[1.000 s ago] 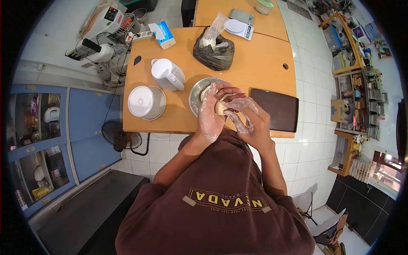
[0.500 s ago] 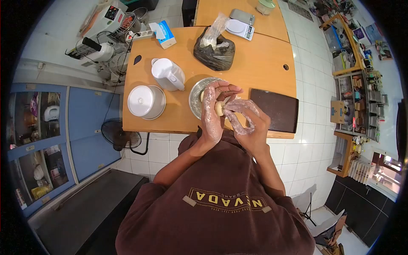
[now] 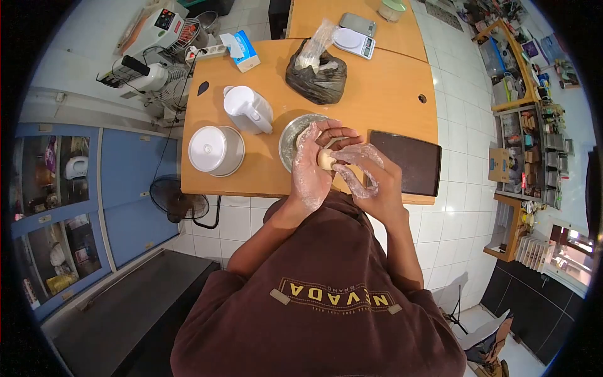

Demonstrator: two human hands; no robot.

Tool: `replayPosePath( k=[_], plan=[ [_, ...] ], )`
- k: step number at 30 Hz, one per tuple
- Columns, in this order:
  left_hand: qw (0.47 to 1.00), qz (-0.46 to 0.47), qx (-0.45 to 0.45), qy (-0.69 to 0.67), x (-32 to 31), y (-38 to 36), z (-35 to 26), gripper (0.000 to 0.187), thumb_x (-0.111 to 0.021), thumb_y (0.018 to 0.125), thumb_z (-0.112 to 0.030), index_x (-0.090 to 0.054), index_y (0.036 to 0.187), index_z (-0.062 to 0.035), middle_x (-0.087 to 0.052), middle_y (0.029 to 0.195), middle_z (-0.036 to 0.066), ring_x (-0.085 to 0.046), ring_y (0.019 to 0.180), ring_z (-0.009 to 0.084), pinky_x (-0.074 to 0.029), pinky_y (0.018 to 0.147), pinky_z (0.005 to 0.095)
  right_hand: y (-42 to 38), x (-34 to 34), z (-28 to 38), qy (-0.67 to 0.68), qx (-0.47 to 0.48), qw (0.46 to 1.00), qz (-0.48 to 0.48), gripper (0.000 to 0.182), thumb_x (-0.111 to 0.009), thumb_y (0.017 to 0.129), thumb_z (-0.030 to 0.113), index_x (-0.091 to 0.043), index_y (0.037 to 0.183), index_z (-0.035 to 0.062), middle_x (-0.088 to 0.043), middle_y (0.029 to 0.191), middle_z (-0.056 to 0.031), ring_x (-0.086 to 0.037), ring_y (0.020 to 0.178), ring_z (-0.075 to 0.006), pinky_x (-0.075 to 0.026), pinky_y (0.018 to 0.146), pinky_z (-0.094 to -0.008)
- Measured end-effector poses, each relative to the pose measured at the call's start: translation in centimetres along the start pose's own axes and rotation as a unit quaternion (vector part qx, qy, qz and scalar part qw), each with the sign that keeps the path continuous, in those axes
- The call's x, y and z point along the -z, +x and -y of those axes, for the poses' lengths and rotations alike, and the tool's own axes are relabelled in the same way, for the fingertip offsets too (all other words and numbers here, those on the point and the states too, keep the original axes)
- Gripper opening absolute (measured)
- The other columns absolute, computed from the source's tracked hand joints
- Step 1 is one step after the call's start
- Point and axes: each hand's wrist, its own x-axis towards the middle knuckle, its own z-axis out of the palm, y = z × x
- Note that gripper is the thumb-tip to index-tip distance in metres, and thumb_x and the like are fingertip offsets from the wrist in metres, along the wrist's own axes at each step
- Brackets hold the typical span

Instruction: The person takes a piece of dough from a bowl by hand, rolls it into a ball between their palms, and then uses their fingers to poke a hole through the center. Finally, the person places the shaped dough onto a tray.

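A small, pale ball of dough [image 3: 326,159] rests against the palm of my left hand [image 3: 310,173], whose fingers curve around its far side. From the right, my right hand [image 3: 379,179] pinches the same ball between thumb and fingertips. White flour coats both hands. Partly behind my left hand stands a round metal bowl [image 3: 289,139], dusted with flour inside; most of its contents are hidden. To the right of my hands lies a dark rectangular baking tray [image 3: 408,162].
A white lidded tub [image 3: 213,151] and a white pitcher [image 3: 247,110] stand on the left of the wooden table [image 3: 383,94]. Farther back are a black plastic bag [image 3: 320,81], a white kitchen scale [image 3: 355,42] and a blue tissue box [image 3: 245,51].
My left palm has turned more upward, so more of the dough ball shows. My right hand has shifted slightly right and stays in contact with the ball.
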Motion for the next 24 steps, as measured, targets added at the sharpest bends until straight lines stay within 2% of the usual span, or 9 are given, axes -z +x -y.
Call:
replayPosePath(
  k=[3, 6, 9, 17, 20, 24],
  plan=[
    [1.0, -0.004, 0.021, -0.003, -0.2, -0.2, -0.2, 0.054, -0.035, 0.113, -0.047, -0.053, 0.135, -0.0009, -0.064, 0.128, 0.02, -0.064, 0.124, 0.0342, -0.054, 0.104, 0.044, -0.4, 0.3, -0.7, -0.003, -0.007, 1.0, 0.023, 0.042, -0.077, 0.074, -0.005, -0.074, 0.116, 0.0035, -0.072, 0.115, -0.0191, -0.072, 0.104, -0.0405, -0.059, 0.089, -0.0437],
    [0.999, -0.002, 0.038, -0.022, 0.0, -0.2, -0.1, 0.049, -0.035, 0.114, -0.044, -0.053, 0.134, -0.0031, -0.065, 0.126, 0.019, -0.065, 0.12, 0.0277, -0.052, 0.103, 0.0403, -0.5, 0.4, -1.0, -0.01, -0.01, 0.999, 0.032, 0.046, -0.076, 0.071, -0.007, -0.073, 0.116, 0.0032, -0.071, 0.117, -0.0205, -0.07, 0.106, -0.0422, -0.058, 0.091, -0.0454],
    [0.999, 0.01, 0.049, -0.015, 0.1, -0.1, -0.2, 0.049, -0.036, 0.114, -0.044, -0.055, 0.133, -0.0034, -0.065, 0.126, 0.018, -0.065, 0.118, 0.0255, -0.051, 0.102, 0.0386, -0.6, 0.4, -1.1, -0.023, -0.012, 0.999, 0.029, 0.047, -0.076, 0.071, -0.008, -0.072, 0.117, 0.0027, -0.069, 0.118, -0.021, -0.069, 0.107, -0.0431, -0.057, 0.092, -0.047],
    [0.998, 0.007, 0.056, -0.022, -0.1, 0.0, -0.2, 0.048, -0.035, 0.114, -0.045, -0.055, 0.133, -0.0049, -0.065, 0.127, 0.017, -0.065, 0.116, 0.0244, -0.052, 0.101, 0.0388, -0.7, -0.3, -1.4, -0.025, 0.003, 0.999, 0.029, 0.053, -0.076, 0.074, -0.007, -0.064, 0.124, 0.0036, -0.066, 0.118, -0.0201, -0.066, 0.108, -0.0441, -0.055, 0.093, -0.048],
    [0.998, 0.013, 0.053, -0.022, 0.0, -0.1, -0.3, 0.049, -0.035, 0.115, -0.046, -0.055, 0.133, -0.0058, -0.065, 0.127, 0.017, -0.065, 0.117, 0.0248, -0.052, 0.102, 0.039, -0.8, 0.0, -1.2, 0.02, -0.035, 0.999, 0.037, 0.053, -0.076, 0.073, -0.007, -0.067, 0.124, 0.0044, -0.067, 0.117, -0.019, -0.066, 0.107, -0.0436, -0.056, 0.093, -0.048],
    [0.998, 0.009, 0.06, -0.021, -0.1, -0.2, -0.4, 0.049, -0.034, 0.115, -0.047, -0.055, 0.132, -0.0057, -0.065, 0.127, 0.017, -0.065, 0.119, 0.0254, -0.051, 0.103, 0.0394, -0.2, 0.7, -0.9, -0.012, 0.015, 0.998, 0.052, 0.051, -0.076, 0.071, -0.006, -0.071, 0.12, 0.0049, -0.067, 0.115, -0.0178, -0.068, 0.106, -0.042, -0.056, 0.091, -0.0476]
  ],
)
